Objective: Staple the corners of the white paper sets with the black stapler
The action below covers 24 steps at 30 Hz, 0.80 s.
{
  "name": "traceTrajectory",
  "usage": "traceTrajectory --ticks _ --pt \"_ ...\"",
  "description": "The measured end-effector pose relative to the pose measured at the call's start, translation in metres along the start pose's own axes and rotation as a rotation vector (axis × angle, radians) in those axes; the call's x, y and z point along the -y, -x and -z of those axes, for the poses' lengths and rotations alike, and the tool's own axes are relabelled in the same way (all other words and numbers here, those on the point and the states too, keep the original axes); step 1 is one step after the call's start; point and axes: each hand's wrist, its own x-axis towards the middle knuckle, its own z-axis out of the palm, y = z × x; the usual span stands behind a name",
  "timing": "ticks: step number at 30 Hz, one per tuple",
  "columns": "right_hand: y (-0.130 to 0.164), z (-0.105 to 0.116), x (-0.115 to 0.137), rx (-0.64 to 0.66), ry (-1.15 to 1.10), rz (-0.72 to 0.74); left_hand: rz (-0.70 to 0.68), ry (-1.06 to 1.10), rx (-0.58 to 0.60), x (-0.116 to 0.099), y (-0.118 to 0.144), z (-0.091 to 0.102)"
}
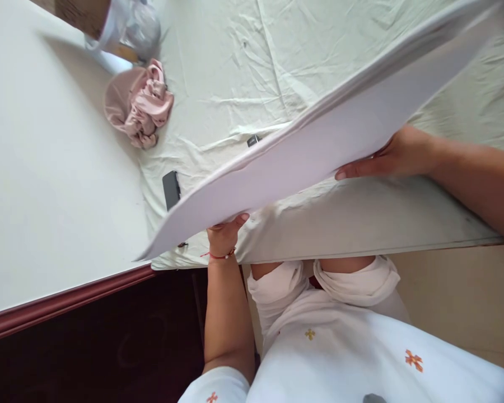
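Observation:
A large white paper sheet [285, 157], bent in a long curve, stretches across the view from lower left to upper right. Its upper edge looks layered, as if there were more than one sheet. My left hand [225, 232], with a red string at the wrist, grips the near edge left of the middle; the thumb shows on the near side and the fingers are hidden behind. Farther right, my right hand [397, 154] is closed on the same edge, thumb in front and the other fingers mostly out of sight.
A pale green cloth [218, 67] covers the surface, wrinkled. At upper left lie a pink scrunched fabric [140, 103] and a clear plastic bag [140, 28]. A dark phone-like object [171, 189] and a small black item [253, 140] sit partly behind the paper. A white tabletop [59, 179] adjoins at left.

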Motion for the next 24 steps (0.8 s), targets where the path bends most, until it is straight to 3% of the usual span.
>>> traceTrajectory --ticks 3,9,15,19,24 --pt "-0.001 0.000 -0.006 0.041 0.028 -0.036 -0.003 -0.016 0.008 0.005 0.003 -0.002" --pt "0.001 -0.003 -0.006 -0.031 -0.008 0.045 0.025 -0.002 0.038 -0.006 0.016 -0.004" --pt "-0.003 0.001 -0.005 0.065 0.076 -0.071 0.064 -0.034 0.018 -0.003 0.014 -0.008" --pt "-0.006 -0.001 -0.007 0.082 0.088 -0.061 0.055 -0.026 -0.026 0.006 0.017 -0.013" --pt "-0.006 -0.001 -0.008 0.071 0.093 -0.120 0.003 0.012 -0.081 -0.003 0.020 -0.018"
